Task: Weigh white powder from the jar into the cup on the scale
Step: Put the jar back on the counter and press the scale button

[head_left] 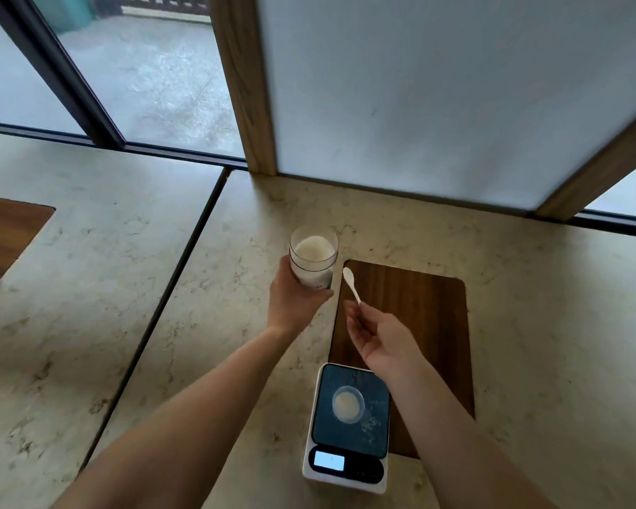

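Observation:
My left hand (pixel 293 297) grips a clear open jar (pixel 313 256) with white powder inside, held above the countertop. To its right, my right hand (pixel 377 334) pinches the handle of a small white spoon (pixel 351 284), whose bowl points toward the jar's right side, just outside its rim. Nearer to me sits a white scale (pixel 347 479) with a dark glass platform and a lit display. A small clear cup (pixel 348 404) with some white powder stands on the platform. A few powder grains lie scattered on the platform at the cup's right.
A dark wooden board (pixel 412 310) is set into the marble countertop (pixel 125 288) under the scale's far end. A wood-framed frosted panel (pixel 437 86) rises behind. A black seam (pixel 169 288) crosses the counter on the left.

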